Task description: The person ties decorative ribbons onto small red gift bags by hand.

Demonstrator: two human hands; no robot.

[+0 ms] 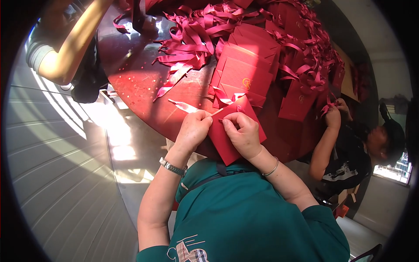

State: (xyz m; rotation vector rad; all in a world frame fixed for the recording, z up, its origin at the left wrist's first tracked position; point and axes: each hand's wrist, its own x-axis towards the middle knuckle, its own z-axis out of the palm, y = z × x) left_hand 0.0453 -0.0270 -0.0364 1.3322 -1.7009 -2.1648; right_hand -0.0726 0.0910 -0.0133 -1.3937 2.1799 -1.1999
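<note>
A small dark-red paper bag (223,146) is tilted between my two hands, over the table's near edge. My left hand (193,131) is closed on its left edge, thumb and fingers pinched together. My right hand (244,134) lies over the bag's face, its fingertips pinched near the top; what they grip is hidden. A shiny red ribbon (183,105) sticks out beyond my left hand. More ribbon (227,97) loops at the bag's opening. Just beyond lies a stack of flat red bags (246,65) with gold marks.
Heaps of red ribbon (196,37) and ribboned bags (299,102) cover the far and right parts of the round red table (144,94). At the right, a person's hands (334,114) hold ribbon. Another person's arm (72,50) reaches in at the upper left.
</note>
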